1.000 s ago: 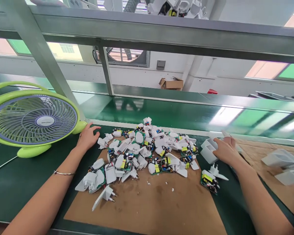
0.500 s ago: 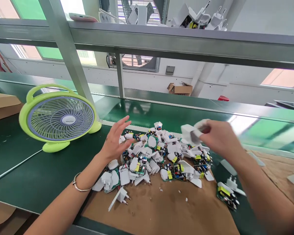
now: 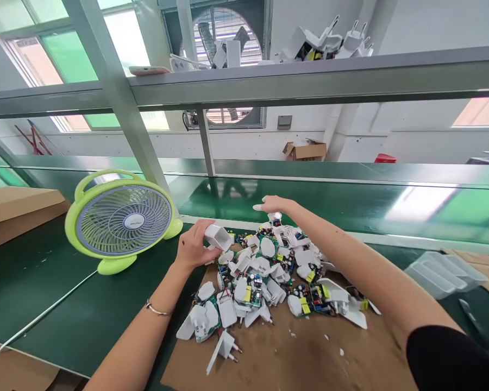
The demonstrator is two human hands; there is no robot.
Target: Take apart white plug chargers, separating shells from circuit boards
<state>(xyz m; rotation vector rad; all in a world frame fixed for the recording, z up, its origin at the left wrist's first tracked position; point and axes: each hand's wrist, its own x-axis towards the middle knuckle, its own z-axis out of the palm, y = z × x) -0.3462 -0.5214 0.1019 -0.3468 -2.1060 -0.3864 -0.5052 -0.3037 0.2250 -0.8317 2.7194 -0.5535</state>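
Observation:
My left hand (image 3: 193, 247) grips a white plastic charger casing (image 3: 218, 237) at the left edge of a heap of broken plug chargers (image 3: 252, 282). The heap mixes white casing pieces, two-pin plugs and green circuit boards with yellow components. My right hand (image 3: 272, 205) reaches across the far end of the heap, fingers extended, with nothing visible in it. One loose white plug (image 3: 224, 347) lies apart at the heap's near edge. The heap rests on a brown cardboard sheet (image 3: 301, 358).
A lime-green desk fan (image 3: 122, 220) stands left of the heap on the green workbench (image 3: 57, 293). Translucent casings (image 3: 436, 274) lie at the right. A cardboard box (image 3: 20, 212) sits far left. Overhead, a metal shelf rail (image 3: 309, 87) carries more charger parts (image 3: 321, 43).
My left hand was open and now grips a white casing. My right hand held a casing before; it now stretches empty over the heap's far end. The view has tilted upward and turned left.

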